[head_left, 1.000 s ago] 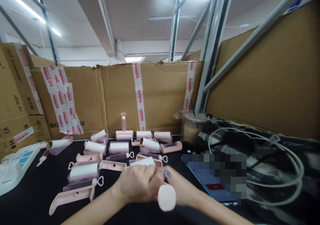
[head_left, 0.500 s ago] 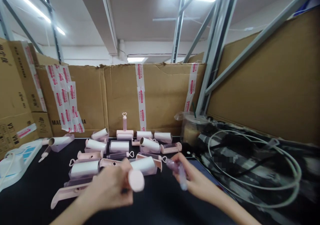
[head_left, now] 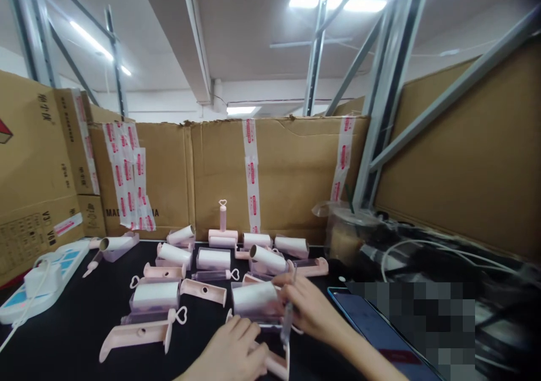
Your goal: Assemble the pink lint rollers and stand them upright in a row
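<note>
My left hand (head_left: 234, 350) is low in the middle, its fingers closed over a pink lint roller cover (head_left: 279, 364) close to the table. My right hand (head_left: 310, 308), just right of it, grips a translucent purple handle (head_left: 287, 322) that points downward between the two hands. Behind both hands a white lint roll (head_left: 253, 297) lies in a clear purple case, partly hidden by my right fingers. Left of my left hand rests another pink cover (head_left: 135, 333) with a heart-shaped loop beside its end.
Several more white rolls (head_left: 214, 258), pink covers (head_left: 203, 291) and clear cases are spread over the black table. One assembled lint roller (head_left: 222, 237) stands at the back. A phone (head_left: 376, 324), lidded drink cup (head_left: 349, 237) and cables (head_left: 448, 246) lie right; a power strip (head_left: 70, 268) sits left.
My left hand has lowered the pink cover toward the table and moved right. My right hand has brought the purple handle left, nearer to it. The camera view has shifted slightly.
</note>
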`<state>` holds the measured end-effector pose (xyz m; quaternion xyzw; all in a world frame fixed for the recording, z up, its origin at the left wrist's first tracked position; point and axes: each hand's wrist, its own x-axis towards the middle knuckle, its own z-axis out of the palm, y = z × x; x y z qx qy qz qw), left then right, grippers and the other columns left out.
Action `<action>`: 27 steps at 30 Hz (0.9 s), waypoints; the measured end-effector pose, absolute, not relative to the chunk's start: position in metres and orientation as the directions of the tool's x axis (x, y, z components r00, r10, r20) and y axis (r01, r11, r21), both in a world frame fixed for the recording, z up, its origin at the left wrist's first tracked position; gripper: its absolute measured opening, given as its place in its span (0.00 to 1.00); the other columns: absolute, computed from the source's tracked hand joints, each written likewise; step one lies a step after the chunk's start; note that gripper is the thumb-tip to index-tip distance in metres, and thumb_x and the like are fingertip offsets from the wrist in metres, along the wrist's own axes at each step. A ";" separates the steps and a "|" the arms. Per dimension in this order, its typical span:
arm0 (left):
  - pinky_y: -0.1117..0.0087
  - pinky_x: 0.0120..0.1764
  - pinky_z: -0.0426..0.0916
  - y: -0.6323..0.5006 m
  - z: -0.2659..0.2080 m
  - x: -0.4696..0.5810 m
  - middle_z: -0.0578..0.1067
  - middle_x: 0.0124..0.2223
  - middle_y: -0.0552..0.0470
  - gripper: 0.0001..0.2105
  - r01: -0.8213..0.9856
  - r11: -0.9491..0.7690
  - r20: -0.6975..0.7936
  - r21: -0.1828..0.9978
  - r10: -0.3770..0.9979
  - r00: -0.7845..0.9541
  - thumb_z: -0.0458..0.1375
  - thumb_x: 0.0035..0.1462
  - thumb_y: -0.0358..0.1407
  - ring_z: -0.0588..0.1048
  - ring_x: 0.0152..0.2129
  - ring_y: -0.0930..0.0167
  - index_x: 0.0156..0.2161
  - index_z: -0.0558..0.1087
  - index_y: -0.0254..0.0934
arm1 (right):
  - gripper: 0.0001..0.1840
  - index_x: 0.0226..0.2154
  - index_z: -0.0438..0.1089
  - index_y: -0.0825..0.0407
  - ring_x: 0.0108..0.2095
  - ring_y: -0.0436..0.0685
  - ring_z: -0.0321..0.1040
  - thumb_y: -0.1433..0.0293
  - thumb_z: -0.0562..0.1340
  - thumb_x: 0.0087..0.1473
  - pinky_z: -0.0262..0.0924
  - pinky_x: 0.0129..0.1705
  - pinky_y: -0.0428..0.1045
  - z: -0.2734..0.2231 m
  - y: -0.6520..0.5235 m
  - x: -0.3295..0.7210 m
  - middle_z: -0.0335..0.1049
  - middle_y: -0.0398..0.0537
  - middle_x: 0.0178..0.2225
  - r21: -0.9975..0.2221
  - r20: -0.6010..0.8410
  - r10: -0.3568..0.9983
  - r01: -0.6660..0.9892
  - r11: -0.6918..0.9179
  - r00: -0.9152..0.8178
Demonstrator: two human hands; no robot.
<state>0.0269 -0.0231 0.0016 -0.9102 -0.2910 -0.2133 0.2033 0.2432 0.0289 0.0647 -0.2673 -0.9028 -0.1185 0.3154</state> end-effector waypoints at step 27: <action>0.57 0.56 0.48 0.023 0.022 0.017 0.63 0.57 0.53 0.15 0.645 -0.764 0.445 -0.002 0.577 0.685 0.47 0.58 0.34 0.57 0.54 0.66 0.50 0.65 0.44 | 0.19 0.39 0.64 0.54 0.32 0.57 0.66 0.57 0.52 0.54 0.52 0.30 0.46 0.180 0.130 0.149 0.70 0.51 0.33 -0.248 0.650 0.745 0.886 0.392 -0.148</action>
